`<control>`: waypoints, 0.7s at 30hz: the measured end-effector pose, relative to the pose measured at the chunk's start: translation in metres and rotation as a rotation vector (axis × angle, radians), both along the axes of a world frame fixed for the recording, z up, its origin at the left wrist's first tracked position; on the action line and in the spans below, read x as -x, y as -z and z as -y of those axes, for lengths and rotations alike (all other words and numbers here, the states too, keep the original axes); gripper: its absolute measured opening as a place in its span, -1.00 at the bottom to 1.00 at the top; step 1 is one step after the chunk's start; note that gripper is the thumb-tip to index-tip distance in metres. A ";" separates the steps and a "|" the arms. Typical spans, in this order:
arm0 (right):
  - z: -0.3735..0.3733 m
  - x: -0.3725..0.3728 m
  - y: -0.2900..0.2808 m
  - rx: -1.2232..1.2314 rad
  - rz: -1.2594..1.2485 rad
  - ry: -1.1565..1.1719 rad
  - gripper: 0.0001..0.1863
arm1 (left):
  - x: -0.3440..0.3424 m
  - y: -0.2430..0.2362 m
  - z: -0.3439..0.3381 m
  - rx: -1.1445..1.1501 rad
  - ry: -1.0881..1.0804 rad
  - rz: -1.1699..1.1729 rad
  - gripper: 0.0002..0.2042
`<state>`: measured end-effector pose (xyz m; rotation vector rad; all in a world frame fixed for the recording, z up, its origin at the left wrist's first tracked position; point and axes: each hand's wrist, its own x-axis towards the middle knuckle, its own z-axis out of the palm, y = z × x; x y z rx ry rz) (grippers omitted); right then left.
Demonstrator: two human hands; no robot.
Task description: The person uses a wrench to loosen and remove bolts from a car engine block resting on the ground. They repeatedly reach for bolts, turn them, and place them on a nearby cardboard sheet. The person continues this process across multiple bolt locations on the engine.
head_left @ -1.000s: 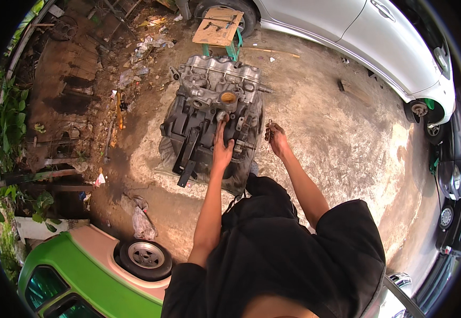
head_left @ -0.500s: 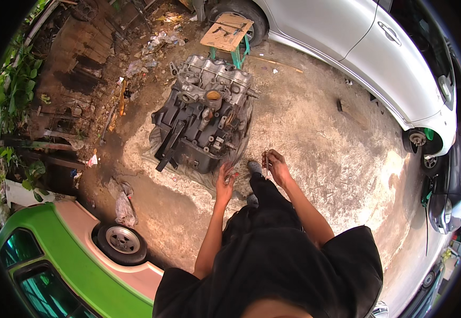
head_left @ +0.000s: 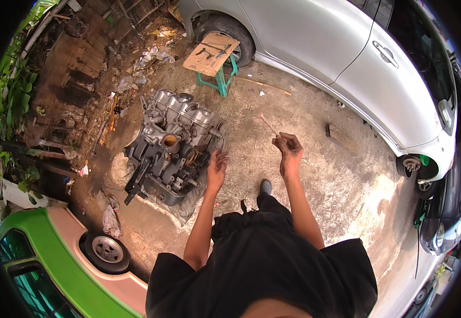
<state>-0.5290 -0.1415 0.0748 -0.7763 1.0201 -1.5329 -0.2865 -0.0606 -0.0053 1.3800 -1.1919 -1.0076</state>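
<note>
A grey car engine [head_left: 175, 151] lies on the concrete ground, left of centre. My left hand [head_left: 217, 168] hovers just off its right side, fingers spread, holding nothing. My right hand [head_left: 288, 151] is raised further right, closed on a thin stick-like tool [head_left: 267, 123] that points up and to the left. Both hands are clear of the engine. My black shirt and dark trousers fill the lower middle of the view, with one shoe [head_left: 265, 186] showing.
A silver car [head_left: 336, 63] stands at the upper right. A small wooden stool with green legs [head_left: 212, 55] holds tools near its wheel. A green and pink car [head_left: 66, 265] sits at lower left. Scrap and rubbish [head_left: 82, 79] pile up at the left.
Both hands have lifted off the engine and drawn back to the right as I stood up. My right hand now holds the thin tool in the air.
</note>
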 end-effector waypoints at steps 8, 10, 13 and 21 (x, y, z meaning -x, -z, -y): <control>0.037 0.053 0.054 -0.547 0.406 -0.542 -0.54 | 0.101 0.001 0.110 -0.044 0.024 -0.119 -0.54; 0.067 0.059 0.048 -0.511 0.405 -0.652 -0.50 | 0.103 -0.001 0.125 -0.063 0.011 -0.156 -0.54; 0.122 0.058 0.035 -0.361 0.200 -0.718 -0.57 | 0.093 0.002 0.152 -0.048 -0.032 -0.137 -0.54; 0.266 0.028 0.051 -0.429 -0.021 -0.551 -0.74 | 0.060 0.029 0.261 -0.133 -0.162 -0.190 -0.54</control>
